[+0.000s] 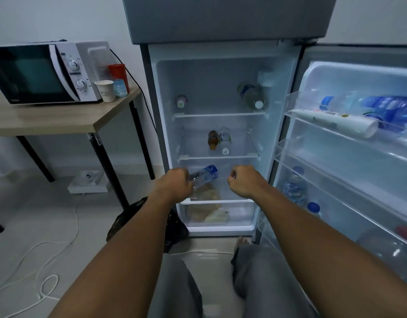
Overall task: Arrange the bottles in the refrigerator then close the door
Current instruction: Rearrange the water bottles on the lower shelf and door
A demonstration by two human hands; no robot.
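The refrigerator (165, 134) stands open, its door (358, 157) swung to the right. My left hand (173, 185) grips a clear water bottle with a blue label (206, 175), tilted at the lowest shelf. My right hand (245, 181) is a closed fist beside it; whether it holds anything is unclear. On the top shelf lie a large clear bottle (251, 96) and a small bottle (181, 101). The middle shelf holds a brown bottle (212, 140) and a clear one (225, 141). Blue-labelled bottles (386, 111) fill the door racks.
A microwave (44, 72), a paper cup (104, 90) and a red cup (117, 71) stand on a wooden table (48, 120) at the left. White cables (37, 260) and a dark bag (133, 216) lie on the floor. The crisper drawer (220, 214) holds food.
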